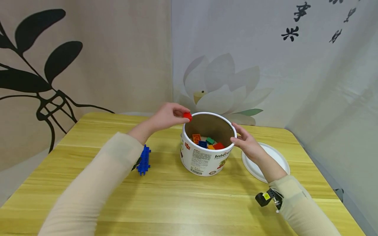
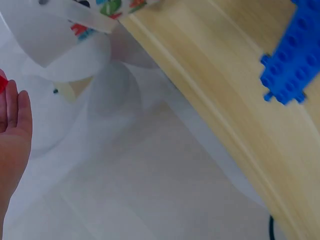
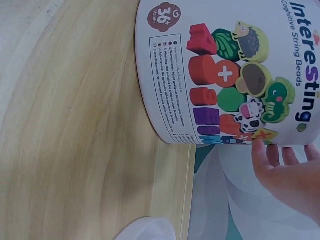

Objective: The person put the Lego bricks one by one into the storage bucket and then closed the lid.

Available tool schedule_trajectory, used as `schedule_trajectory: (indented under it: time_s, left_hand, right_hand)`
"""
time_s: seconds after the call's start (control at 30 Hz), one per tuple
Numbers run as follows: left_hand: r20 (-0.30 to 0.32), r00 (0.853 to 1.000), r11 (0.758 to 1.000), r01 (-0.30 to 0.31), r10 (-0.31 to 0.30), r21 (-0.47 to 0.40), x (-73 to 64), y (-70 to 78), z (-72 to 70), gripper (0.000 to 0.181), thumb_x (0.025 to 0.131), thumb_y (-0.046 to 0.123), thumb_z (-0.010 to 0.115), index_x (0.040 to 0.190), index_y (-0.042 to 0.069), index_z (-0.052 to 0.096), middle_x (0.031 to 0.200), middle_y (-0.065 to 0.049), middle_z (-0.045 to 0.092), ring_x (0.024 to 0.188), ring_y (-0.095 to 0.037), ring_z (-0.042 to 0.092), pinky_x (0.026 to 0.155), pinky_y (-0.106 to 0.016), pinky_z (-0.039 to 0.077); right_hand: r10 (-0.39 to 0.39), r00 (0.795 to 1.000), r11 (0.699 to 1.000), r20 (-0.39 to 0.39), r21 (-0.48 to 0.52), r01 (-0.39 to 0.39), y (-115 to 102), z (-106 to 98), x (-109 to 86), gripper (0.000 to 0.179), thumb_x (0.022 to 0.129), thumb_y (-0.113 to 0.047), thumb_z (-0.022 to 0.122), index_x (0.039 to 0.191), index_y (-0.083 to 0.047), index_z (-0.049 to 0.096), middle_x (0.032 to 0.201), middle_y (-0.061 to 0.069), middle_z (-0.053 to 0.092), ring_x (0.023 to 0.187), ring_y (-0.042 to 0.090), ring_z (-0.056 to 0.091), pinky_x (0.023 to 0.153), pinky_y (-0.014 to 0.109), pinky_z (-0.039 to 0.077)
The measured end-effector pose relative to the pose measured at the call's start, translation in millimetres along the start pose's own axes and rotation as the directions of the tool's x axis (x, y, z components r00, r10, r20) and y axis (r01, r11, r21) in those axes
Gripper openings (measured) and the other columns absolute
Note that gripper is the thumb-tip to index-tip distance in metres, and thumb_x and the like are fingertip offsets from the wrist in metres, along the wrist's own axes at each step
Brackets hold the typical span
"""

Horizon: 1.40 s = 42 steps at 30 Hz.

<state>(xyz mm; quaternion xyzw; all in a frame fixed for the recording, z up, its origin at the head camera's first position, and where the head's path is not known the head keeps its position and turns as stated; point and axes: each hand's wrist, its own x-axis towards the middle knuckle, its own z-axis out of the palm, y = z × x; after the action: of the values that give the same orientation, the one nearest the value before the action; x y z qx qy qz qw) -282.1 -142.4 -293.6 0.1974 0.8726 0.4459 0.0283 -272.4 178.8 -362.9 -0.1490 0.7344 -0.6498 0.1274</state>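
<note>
A white round bucket (image 1: 202, 160) with printed sides stands on the table, its top uncovered. Inside it lie several toy building blocks (image 1: 196, 138) in orange, blue, green and red. My left hand (image 1: 166, 116) pinches a small red block (image 1: 187, 116) between thumb and fingers, right at the bucket's left rim. In the left wrist view the same red block (image 2: 3, 84) shows only in part at the frame's edge. On the bucket's right side, my right hand (image 1: 246, 144) grips the rim, thumb on the near side and fingers behind.
A blue studded toy piece (image 1: 144, 160) lies on the table (image 1: 177, 203) beneath my left forearm. The white round lid (image 1: 280, 159) rests to the bucket's right, partly behind my right wrist. A curtain (image 1: 230, 39) hangs just behind the table's far edge.
</note>
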Motion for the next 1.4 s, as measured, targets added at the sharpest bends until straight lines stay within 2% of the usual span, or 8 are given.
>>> schedule_trajectory:
  time_s: [0.3, 0.57, 0.73, 0.8, 0.9, 1.07, 1.23, 1.4]
  left_hand:
    - [0.079, 0.996, 0.998, -0.041, 0.038, 0.039, 11.3, 18.4, 27.8, 0.035, 0.084, 0.019, 0.069, 0.117, 0.008, 0.064, 0.106, -0.008, 0.067, 0.094, -0.019, 0.062, 0.081, -0.028, 0.053]
    - [0.109, 0.993, 0.998, -0.053, 0.048, 0.044, 12.8, 20.0, 42.5, 0.035, 0.083, 0.019, 0.07, 0.116, 0.009, 0.064, 0.107, -0.007, 0.066, 0.096, -0.019, 0.061, 0.083, -0.028, 0.053]
    - [0.099, 0.991, 0.993, -0.098, 0.09, 0.072, 10.1, 15.0, 42.2, 0.038, 0.082, 0.021, 0.072, 0.116, 0.007, 0.063, 0.115, -0.01, 0.062, 0.107, -0.023, 0.056, 0.094, -0.035, 0.048]
    - [0.078, 0.991, 0.991, -0.113, 0.107, 0.077, 7.6, 12.3, 38.0, 0.038, 0.082, 0.021, 0.072, 0.116, 0.006, 0.062, 0.119, -0.012, 0.061, 0.111, -0.025, 0.054, 0.099, -0.038, 0.044]
    - [0.028, 0.995, 0.993, -0.101, 0.099, 0.063, 1.2, 7.4, 27.5, 0.037, 0.083, 0.021, 0.071, 0.116, 0.006, 0.062, 0.119, -0.013, 0.06, 0.112, -0.027, 0.054, 0.1, -0.04, 0.043]
    - [-0.033, 0.999, 0.998, -0.03, 0.032, 0.063, -16.7, -13.3, 6.1, 0.038, 0.083, 0.023, 0.07, 0.116, 0.005, 0.061, 0.117, -0.012, 0.061, 0.109, -0.028, 0.054, 0.098, -0.042, 0.043]
    - [-0.047, 0.998, 0.993, 0.049, -0.044, 0.108, -44.5, -50.0, -13.0, 0.04, 0.086, 0.024, 0.067, 0.119, 0.004, 0.059, 0.118, -0.014, 0.06, 0.109, -0.031, 0.054, 0.094, -0.042, 0.046]
    - [-0.044, 0.989, 0.979, 0.145, -0.14, 0.144, -74.3, -86.2, -27.2, 0.046, 0.088, 0.028, 0.064, 0.124, 0.001, 0.054, 0.118, -0.018, 0.057, 0.106, -0.03, 0.053, 0.09, -0.044, 0.046]
  right_hand:
    - [0.006, 1.0, 1.0, -0.009, 0.002, -0.005, -1, 1, -1.5, 0.072, 0.093, -0.011, 0.056, 0.149, -0.004, 0.013, 0.149, 0.022, 0.018, 0.107, 0.006, 0.051, 0.089, 0.018, 0.044]
    - [0.005, 1.0, 1.0, -0.007, -0.002, -0.005, -2, 1, -2.9, 0.071, 0.093, -0.01, 0.055, 0.15, -0.004, 0.013, 0.15, 0.022, 0.018, 0.108, 0.006, 0.051, 0.088, 0.016, 0.044]
    - [0.005, 1.0, 1.0, -0.008, -0.004, -0.005, -1, 1, -2.7, 0.07, 0.093, -0.011, 0.055, 0.15, -0.004, 0.013, 0.15, 0.022, 0.018, 0.108, 0.006, 0.051, 0.088, 0.016, 0.044]
    - [0.003, 1.0, 1.0, -0.007, -0.005, -0.003, -1, 1, -2.4, 0.07, 0.093, -0.01, 0.054, 0.15, -0.004, 0.013, 0.15, 0.022, 0.018, 0.108, 0.006, 0.051, 0.089, 0.017, 0.044]
    - [0.0, 1.0, 1.0, -0.005, -0.007, 0.0, -1, 0, -1.9, 0.069, 0.094, -0.01, 0.054, 0.149, -0.004, 0.013, 0.149, 0.022, 0.018, 0.108, 0.006, 0.051, 0.089, 0.018, 0.044]
    - [0.004, 1.0, 1.0, -0.008, -0.018, -0.004, -1, -1, -1.1, 0.069, 0.094, -0.01, 0.054, 0.15, -0.005, 0.014, 0.15, 0.022, 0.018, 0.108, 0.006, 0.051, 0.088, 0.017, 0.044]
    - [0.009, 1.0, 1.0, -0.01, -0.014, -0.009, 1, -1, 0.0, 0.069, 0.094, -0.01, 0.054, 0.149, -0.005, 0.014, 0.15, 0.022, 0.018, 0.108, 0.006, 0.051, 0.087, 0.016, 0.044]
    - [0.005, 1.0, 1.0, -0.01, -0.009, -0.005, 2, -1, 0.3, 0.07, 0.093, -0.011, 0.055, 0.149, -0.005, 0.014, 0.15, 0.022, 0.018, 0.107, 0.006, 0.051, 0.085, 0.015, 0.044]
